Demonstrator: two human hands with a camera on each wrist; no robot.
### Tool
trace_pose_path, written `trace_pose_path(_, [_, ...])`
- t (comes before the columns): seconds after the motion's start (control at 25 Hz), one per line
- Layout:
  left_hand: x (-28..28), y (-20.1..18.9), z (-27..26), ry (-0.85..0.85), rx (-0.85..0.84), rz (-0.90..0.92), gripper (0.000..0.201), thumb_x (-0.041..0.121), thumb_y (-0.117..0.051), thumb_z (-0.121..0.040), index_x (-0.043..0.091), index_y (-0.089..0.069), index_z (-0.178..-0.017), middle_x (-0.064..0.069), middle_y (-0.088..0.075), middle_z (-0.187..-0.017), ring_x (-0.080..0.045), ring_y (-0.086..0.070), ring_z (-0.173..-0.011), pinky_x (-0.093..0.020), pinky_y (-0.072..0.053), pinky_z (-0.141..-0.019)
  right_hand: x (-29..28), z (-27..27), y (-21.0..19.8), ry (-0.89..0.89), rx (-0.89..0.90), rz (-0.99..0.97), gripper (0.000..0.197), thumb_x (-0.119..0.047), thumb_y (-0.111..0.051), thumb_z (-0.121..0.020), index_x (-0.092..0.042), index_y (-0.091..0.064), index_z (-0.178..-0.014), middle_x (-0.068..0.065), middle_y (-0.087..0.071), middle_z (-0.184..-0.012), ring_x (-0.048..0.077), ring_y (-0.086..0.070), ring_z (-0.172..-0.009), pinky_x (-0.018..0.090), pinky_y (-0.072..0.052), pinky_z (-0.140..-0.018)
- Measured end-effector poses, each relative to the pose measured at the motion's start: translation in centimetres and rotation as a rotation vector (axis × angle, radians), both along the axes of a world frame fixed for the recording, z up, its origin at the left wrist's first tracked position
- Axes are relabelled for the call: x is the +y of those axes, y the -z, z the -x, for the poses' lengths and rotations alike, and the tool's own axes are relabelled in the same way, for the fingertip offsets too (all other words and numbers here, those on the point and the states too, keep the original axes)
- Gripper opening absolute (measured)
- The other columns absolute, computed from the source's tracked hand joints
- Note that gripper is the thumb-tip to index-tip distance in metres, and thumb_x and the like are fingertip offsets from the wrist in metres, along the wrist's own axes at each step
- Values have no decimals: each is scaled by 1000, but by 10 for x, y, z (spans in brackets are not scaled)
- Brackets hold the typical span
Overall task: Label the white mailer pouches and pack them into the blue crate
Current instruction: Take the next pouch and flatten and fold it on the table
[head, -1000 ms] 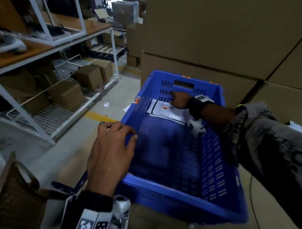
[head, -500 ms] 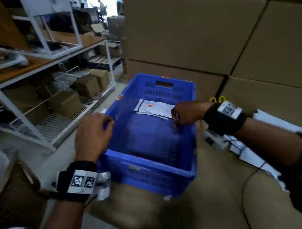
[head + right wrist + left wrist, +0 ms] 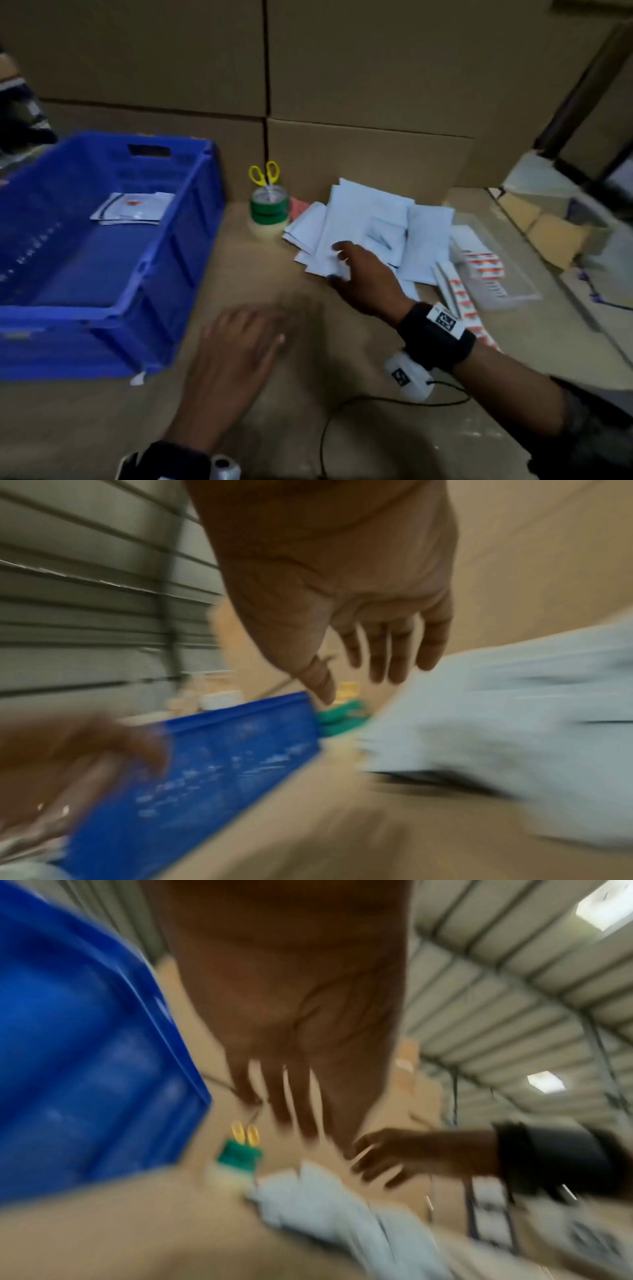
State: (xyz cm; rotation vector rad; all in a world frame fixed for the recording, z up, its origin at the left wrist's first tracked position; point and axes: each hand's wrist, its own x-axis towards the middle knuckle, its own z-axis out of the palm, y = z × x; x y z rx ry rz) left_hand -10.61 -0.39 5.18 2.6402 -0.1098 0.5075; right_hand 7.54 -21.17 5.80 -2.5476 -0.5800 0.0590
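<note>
The blue crate (image 3: 191,219) stands at the left on a cardboard surface, with one labelled white pouch (image 3: 133,209) lying flat at its far end. A loose pile of white mailer pouches (image 3: 363,219) lies to the right of it. My right hand (image 3: 352,270) is over the near edge of that pile, fingers spread and straight; whether it touches a pouch is unclear. My left hand (image 3: 246,335) hovers blurred over bare cardboard beside the crate, fingers extended, holding nothing. Both wrist views are motion-blurred; they show the left hand (image 3: 298,1112) and right hand (image 3: 377,658) open.
Stacked tape rolls (image 3: 269,214) with yellow-handled scissors (image 3: 264,173) stand between crate and pile. Label sheets with orange marks (image 3: 462,294) and a clear tray (image 3: 493,267) lie right of the pouches. Large cardboard boxes (image 3: 342,85) wall the back. A black cable (image 3: 342,421) runs near the front.
Both hands left the crate: the right swung right to the pouch pile, the left came off the crate rim to the cardboard. The head view turned right.
</note>
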Motion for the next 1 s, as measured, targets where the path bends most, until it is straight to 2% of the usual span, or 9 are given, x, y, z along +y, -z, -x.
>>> trace_pose_path(0.12, [-43,46,-11,175,311,-106,58,57,-49,-86,39,-42,-140,5,-65,-128,-20,-66,-110,-32,-51,-86,-64,-36,23,231,15,-4,57,-32,-72,-89,-16,-51,-139,8,-61,-132,29,-57,-124,43,-50,-95])
trace_pose_path(0.16, [-50,58,-16,192,423,-165,70,68,-43,-87,36,-36,-149,3,-60,-140,-21,-63,-120,-33,-49,-93,-76,-45,28,268,28,-23,56,-30,-71,-89,-13,-52,-138,11,-61,-131,32,-58,-122,43,-50,-95])
trace_pose_path(0.24, [-56,76,-27,184,600,-251,105,93,-15,-74,34,-11,-161,6,-17,-167,-20,-26,-151,-42,-26,-116,-86,-61,33,313,49,-89,58,-31,-73,-89,-8,-51,-138,15,-61,-131,34,-58,-121,40,-48,-96])
trace_pose_path(0.28, [-55,83,-29,162,721,-250,116,97,-2,-63,35,4,-161,11,8,-168,-17,-2,-156,-46,-11,-122,-82,-69,33,324,58,-126,60,-34,-74,-90,-6,-51,-138,16,-60,-132,34,-58,-122,39,-46,-97])
trace_pose_path(0.36, [-53,92,-30,136,816,-239,115,97,4,-59,38,21,-157,17,33,-160,-10,22,-152,-52,7,-122,-61,-86,32,333,92,-180,66,-42,-74,-90,-3,-51,-137,17,-60,-135,34,-57,-125,37,-44,-100])
trace_pose_path(0.52, [-52,94,-26,118,846,-193,94,90,-14,-83,43,27,-153,24,40,-155,-5,33,-147,-51,16,-120,3,-127,29,369,179,-120,98,-72,-68,-82,1,-43,-143,20,-53,-143,37,-53,-130,45,-44,-108])
trace_pose_path(0.68, [-51,97,-27,115,817,-195,90,86,-23,-89,46,25,-153,27,41,-152,-2,34,-145,-52,15,-119,57,-155,33,563,296,-57,141,-82,-68,-74,7,2,-158,22,-15,-167,37,-23,-153,47,-24,-121])
trace_pose_path(0.76, [-51,98,-27,110,825,-211,90,86,-23,-89,45,25,-154,27,42,-152,-1,35,-144,-53,15,-118,71,-160,34,700,306,-80,136,-68,-75,-77,5,6,-159,19,-16,-165,33,-24,-151,48,-30,-118])
trace_pose_path(1.0, [-48,107,-27,122,817,-224,93,86,-23,-88,41,25,-155,26,44,-151,0,42,-139,-51,20,-114,69,-154,22,787,3,-101,75,-49,-71,-83,-8,-40,-138,11,-46,-135,33,-49,-126,47,-41,-96])
